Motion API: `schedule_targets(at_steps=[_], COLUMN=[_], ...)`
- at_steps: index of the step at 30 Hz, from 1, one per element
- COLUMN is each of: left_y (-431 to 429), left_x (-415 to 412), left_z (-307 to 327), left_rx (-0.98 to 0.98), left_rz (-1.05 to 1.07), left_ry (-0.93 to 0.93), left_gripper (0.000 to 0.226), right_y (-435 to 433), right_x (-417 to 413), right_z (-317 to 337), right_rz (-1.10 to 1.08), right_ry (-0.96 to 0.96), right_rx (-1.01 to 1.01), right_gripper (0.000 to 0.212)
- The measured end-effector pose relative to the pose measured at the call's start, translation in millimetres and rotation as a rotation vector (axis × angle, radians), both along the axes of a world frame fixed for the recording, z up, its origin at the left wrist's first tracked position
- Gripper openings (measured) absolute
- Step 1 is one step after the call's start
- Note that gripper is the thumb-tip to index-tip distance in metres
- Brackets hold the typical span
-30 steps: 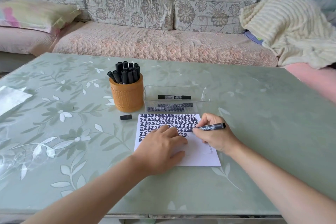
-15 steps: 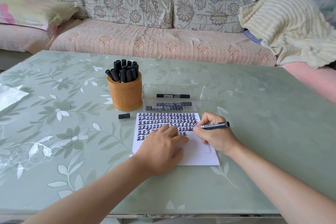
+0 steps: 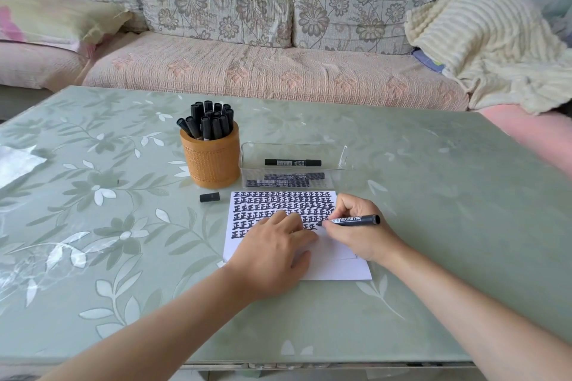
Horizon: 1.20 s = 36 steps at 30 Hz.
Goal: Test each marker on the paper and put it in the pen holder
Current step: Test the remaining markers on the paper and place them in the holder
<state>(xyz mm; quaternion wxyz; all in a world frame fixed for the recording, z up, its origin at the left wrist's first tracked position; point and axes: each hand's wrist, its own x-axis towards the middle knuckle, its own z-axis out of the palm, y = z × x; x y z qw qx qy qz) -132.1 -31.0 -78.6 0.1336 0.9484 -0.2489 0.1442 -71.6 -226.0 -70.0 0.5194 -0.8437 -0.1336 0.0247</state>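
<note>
Black marks crowd the top of the paper (image 3: 334, 267), so a short, light stroke on the blank part suits best. Left hand (image 3: 272, 254) presses flat on it, fingers spread; right hand (image 3: 360, 237) pinches the marker (image 3: 353, 220).

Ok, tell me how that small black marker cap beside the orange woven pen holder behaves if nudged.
The small black marker cap lies on its side as a short cylinder, so it will probably roll. The glossy green table looks smooth, so it may slide too. Being so small, it is likely light.
</note>
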Motion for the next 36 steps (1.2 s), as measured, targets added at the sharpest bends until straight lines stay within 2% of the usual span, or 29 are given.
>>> schedule_targets(at_steps=[17,29,33,36], left_y=[-0.3,0.3,0.5,1.3], left_x=[0.3,0.8,1.5,1.9], left_z=[0.7,-2.0,-3.0,-3.9], left_rx=[0.006,-0.006,-0.017,-0.013], left_rz=[0.007,-0.002,-0.014,-0.023], left_ry=[0.0,-0.009,-0.025,-0.03], left_gripper=[0.025,0.026,0.025,0.024], right_y=[-0.7,-0.6,-0.5,-3.1], right_x=[1.0,-1.6,2.2,8.1], right_z=[1.0,5.8,6.1,3.6], right_rz=[0.014,0.074,0.04,-0.013], right_ry=[-0.018,0.039,-0.007,0.006], right_rx=[0.004,0.005,0.041,0.152], right_gripper=[0.025,0.023,0.018,0.016])
